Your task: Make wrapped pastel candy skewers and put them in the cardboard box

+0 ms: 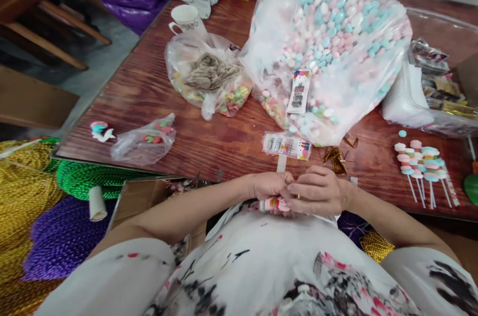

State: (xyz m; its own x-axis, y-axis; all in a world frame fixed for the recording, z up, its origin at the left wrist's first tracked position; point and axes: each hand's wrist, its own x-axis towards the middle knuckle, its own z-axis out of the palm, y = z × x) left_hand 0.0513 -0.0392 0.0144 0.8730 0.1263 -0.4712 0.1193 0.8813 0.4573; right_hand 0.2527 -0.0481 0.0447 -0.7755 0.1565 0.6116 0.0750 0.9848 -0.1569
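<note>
While left hand (269,185) and right hand (320,190) both pinch candy skewer (274,204) at near table edge (209,171): light, soft, crushable; best gripped by stick.

Both hands, the left hand (269,185) and the right hand (321,190), met at the near edge of the table (157,82), touching a candy skewer (274,203) between them. Just beyond them lay a label strip (287,146); farther beyond, a big bag of candies (332,52). Finished skewers (421,161) lay to the right, a small bag (144,143) well to the left.
</note>
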